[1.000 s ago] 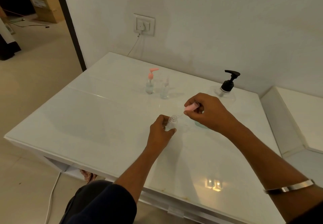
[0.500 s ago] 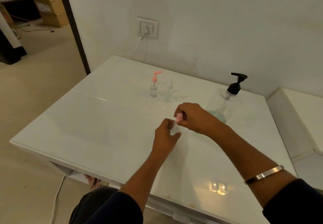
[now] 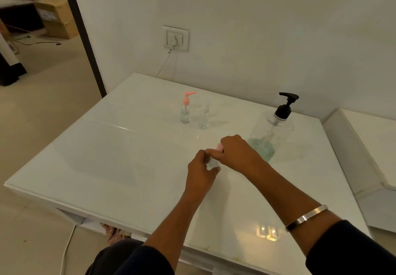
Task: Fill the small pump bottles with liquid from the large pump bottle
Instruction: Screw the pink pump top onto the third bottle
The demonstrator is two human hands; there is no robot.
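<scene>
The small clear plastic bottle (image 3: 212, 164), which my left hand (image 3: 200, 170) is gripping while my right hand (image 3: 234, 152) is pinching its pink pump cap (image 3: 220, 147), is risking cross-threading and leaking, I judge.

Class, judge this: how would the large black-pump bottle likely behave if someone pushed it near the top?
The large pump bottle looks nearly empty, blue liquid only at its base, so probably light. Being tall with a pump on top, it may tip rather than slide. The table looks glossy, so low pushes might slide it.

On your glossy white counter (image 3: 128, 156): large clear plastic bottle (image 3: 270, 133), black pump, pale blue-green liquid at its base; small clear bottle with pink pump (image 3: 185, 109); silver metal bangle (image 3: 306, 217) on your wrist.
</scene>
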